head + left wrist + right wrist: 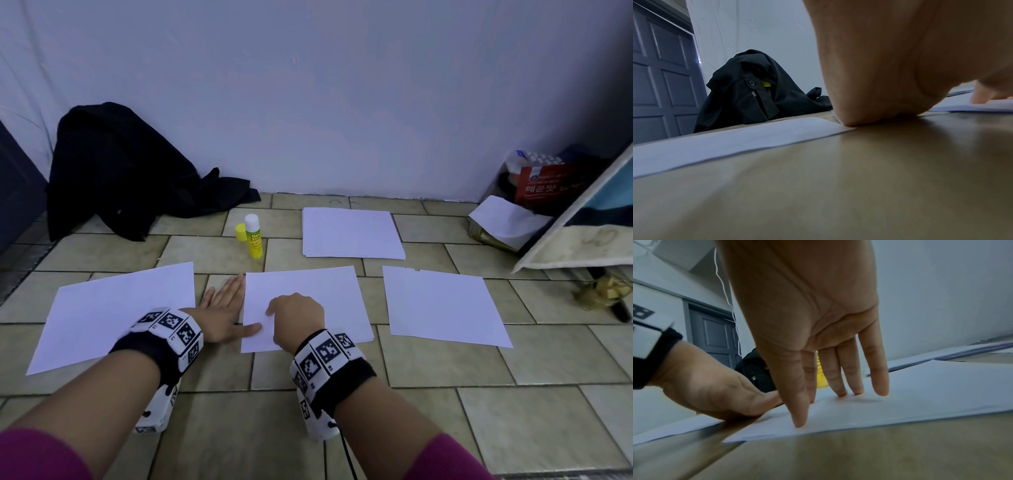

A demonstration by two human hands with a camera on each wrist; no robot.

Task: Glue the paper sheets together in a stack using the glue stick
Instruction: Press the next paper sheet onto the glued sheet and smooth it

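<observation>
White paper lies on the tiled floor: a left sheet [113, 311], a middle stack [329, 294], a right sheet [442, 305] and a far pile [351, 233]. My left hand [222, 308] lies flat on the floor beside the middle stack's left edge, its thumb on the paper. My right hand [296, 317] presses straight fingertips [841, 392] down on the middle stack [920, 394]. The yellow glue stick [253, 238] stands uncapped behind the stack, its yellow cap [240, 232] next to it. In the left wrist view the palm [890, 73] rests at the left sheet's [735, 139] corner.
A black garment [120, 171] is heaped against the wall at the back left. Boxes and a packet [544, 181] sit in the back right corner, with a leaning board [582, 219] and crumpled paper [507, 219]. A dark door [659, 78] stands at the left.
</observation>
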